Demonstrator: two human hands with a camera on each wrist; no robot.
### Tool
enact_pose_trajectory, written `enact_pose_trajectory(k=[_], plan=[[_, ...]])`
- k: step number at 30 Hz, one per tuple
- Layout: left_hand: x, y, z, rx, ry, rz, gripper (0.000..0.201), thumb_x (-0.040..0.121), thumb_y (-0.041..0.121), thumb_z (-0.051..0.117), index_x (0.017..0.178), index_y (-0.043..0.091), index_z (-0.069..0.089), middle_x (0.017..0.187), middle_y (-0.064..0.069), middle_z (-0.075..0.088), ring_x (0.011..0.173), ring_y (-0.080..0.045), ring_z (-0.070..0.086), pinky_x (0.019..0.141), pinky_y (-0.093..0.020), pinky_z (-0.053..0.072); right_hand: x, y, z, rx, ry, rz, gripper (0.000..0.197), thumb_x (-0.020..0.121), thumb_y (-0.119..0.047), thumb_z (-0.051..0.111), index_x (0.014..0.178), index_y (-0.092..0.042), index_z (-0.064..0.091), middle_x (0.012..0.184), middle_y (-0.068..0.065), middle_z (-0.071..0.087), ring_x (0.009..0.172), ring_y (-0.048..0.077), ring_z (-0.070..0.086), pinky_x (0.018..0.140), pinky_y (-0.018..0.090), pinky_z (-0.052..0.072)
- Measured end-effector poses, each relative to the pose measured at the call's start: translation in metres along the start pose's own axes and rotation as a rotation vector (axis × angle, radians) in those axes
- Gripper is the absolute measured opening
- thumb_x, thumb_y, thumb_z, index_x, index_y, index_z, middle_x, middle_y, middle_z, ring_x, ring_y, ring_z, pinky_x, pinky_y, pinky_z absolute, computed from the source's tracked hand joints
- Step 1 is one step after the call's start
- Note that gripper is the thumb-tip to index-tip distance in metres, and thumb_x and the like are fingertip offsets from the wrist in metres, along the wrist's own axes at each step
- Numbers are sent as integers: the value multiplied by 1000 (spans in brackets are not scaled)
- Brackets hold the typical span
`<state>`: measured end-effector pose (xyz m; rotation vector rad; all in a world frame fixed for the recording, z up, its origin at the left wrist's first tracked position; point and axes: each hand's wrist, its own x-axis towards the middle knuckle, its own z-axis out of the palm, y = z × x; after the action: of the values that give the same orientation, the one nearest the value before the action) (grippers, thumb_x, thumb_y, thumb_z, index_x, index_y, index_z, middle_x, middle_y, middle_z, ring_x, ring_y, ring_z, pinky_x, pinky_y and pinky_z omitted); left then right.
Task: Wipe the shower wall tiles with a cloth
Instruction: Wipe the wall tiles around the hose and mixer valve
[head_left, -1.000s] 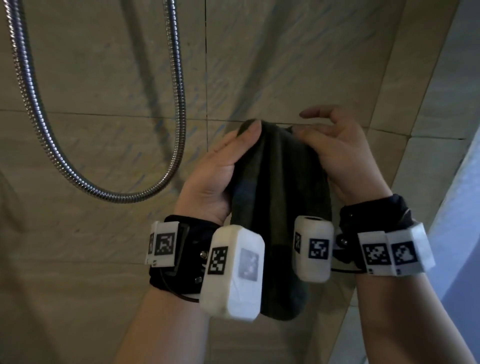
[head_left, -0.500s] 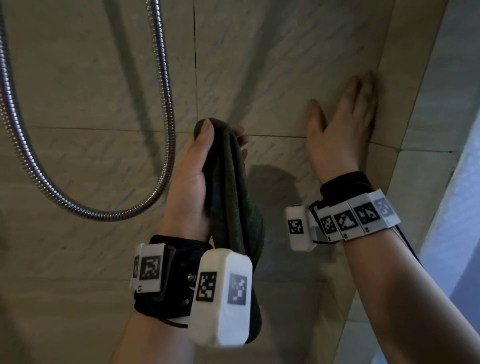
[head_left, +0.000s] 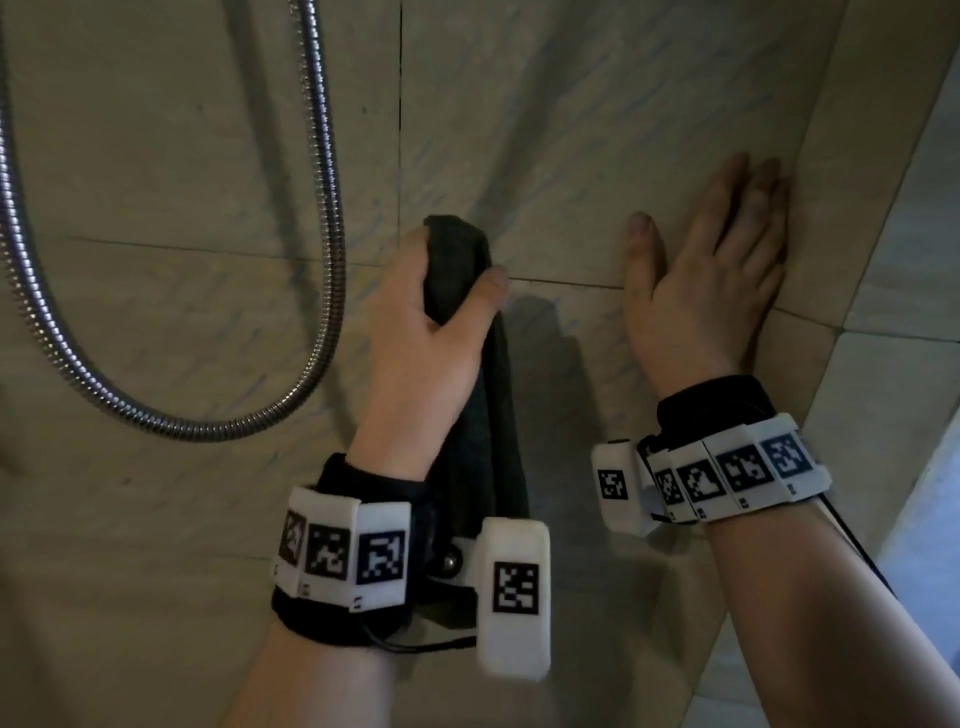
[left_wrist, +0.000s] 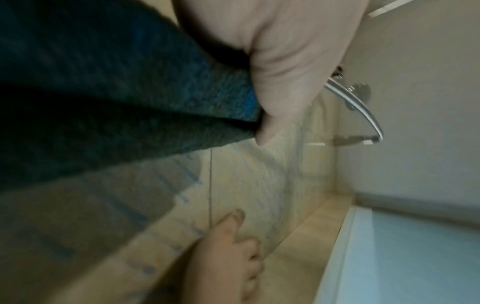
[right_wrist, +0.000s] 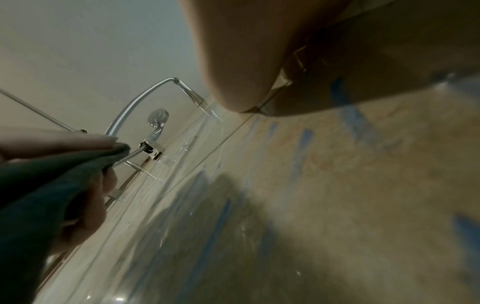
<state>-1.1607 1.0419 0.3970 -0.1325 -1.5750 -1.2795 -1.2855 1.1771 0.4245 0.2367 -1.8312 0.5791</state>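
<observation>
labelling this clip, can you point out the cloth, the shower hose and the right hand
cloth (head_left: 493, 415), head view, on the hanging fold below the left hand's grip
shower hose (head_left: 326, 208), head view, on its straight metal run
right hand (head_left: 711, 291), head view, on the back of the hand

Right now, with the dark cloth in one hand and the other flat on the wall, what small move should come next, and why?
Probably press the dark green cloth flat against the beige wall tiles. The left hand grips it bunched, most of it hanging loose beside the wall, so no wiping seems to have begun. The right hand already lies flat on the tiles near the corner, seemingly bracing.
</observation>
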Motion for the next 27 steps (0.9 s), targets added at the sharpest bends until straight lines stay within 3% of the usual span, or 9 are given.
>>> enact_pose_trajectory(k=[2,4,6,9,12,16,22,27], plan=[[0,-8,5,307,56,127,30,92,22,64,120,13,57,107,-2,57,87,-4,48,75,-1,36,-1,0,1,6,8,-3,75,96,-56,25,151,-7,10,157,17,11,144,30,10,114,39,9],[-3,-12,11,487,89,220,39,92,18,63,128,5,54,108,-3,49,88,-2,40,76,4,31,-1,0,1,8,-2,-5,75,96,-56,24,151,-7,9,157,17,10,144,30,10,114,39,9],[-6,-14,17,583,72,278,37,92,12,62,128,3,56,105,-11,52,86,-9,44,76,-1,32,-1,1,0,8,-10,-10,75,96,-56,23,151,-7,8,157,17,9,144,31,9,114,39,8],[-9,-15,29,706,-4,332,34,93,7,58,126,2,58,104,-21,55,84,-28,56,74,-16,35,-1,2,0,18,-15,-20,75,96,-55,24,151,-6,8,157,18,8,145,31,7,114,38,7],[-15,-15,41,781,-110,320,38,93,5,53,131,3,55,106,-20,50,81,-32,55,66,-29,40,-2,2,0,26,-7,-24,74,96,-55,23,151,-6,8,157,19,8,145,31,7,114,37,6],[-20,-18,50,810,-154,289,44,90,7,41,132,3,53,107,-23,47,83,-39,52,62,-40,45,-3,1,1,36,26,-20,74,96,-54,22,151,-6,11,156,19,12,144,31,10,114,37,9],[-18,-13,49,982,-108,223,43,86,0,48,128,6,58,104,-21,47,82,-37,52,57,-33,32,-3,1,2,13,39,-25,73,97,-55,21,150,-6,13,156,19,14,144,31,12,114,38,10],[-22,-12,37,1059,-76,29,45,94,6,39,138,13,48,124,-18,40,98,-35,52,67,-31,33,-4,1,2,36,45,-26,73,97,-54,24,150,-5,14,155,20,15,144,33,13,113,39,12]])
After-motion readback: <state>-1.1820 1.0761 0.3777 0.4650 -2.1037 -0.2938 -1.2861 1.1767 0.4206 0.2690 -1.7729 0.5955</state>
